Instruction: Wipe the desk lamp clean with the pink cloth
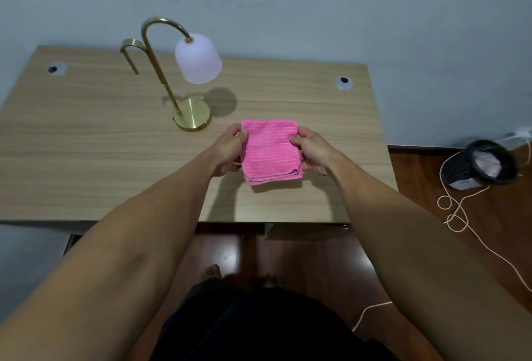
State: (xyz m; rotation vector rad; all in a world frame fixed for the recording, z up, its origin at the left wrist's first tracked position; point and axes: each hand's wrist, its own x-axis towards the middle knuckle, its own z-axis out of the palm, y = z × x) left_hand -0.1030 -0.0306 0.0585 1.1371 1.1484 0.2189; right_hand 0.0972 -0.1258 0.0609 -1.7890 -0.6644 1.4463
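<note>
A folded pink cloth (pixel 270 151) is held just above the wooden desk (pixel 86 142), near its front right part. My left hand (pixel 229 151) pinches the cloth's left edge and my right hand (pixel 312 151) pinches its right edge. The desk lamp (pixel 184 72) stands behind and to the left of the cloth. It has a round brass base, a curved brass stem and a pale pink dome shade hanging from the arch. Neither hand touches the lamp.
Two cable grommets (pixel 344 83) sit in the desk's back corners. A black basket (pixel 480 165) lies on the wooden floor to the right, with a pale cord (pixel 460 216) looping across the floor. The wall is right behind the desk.
</note>
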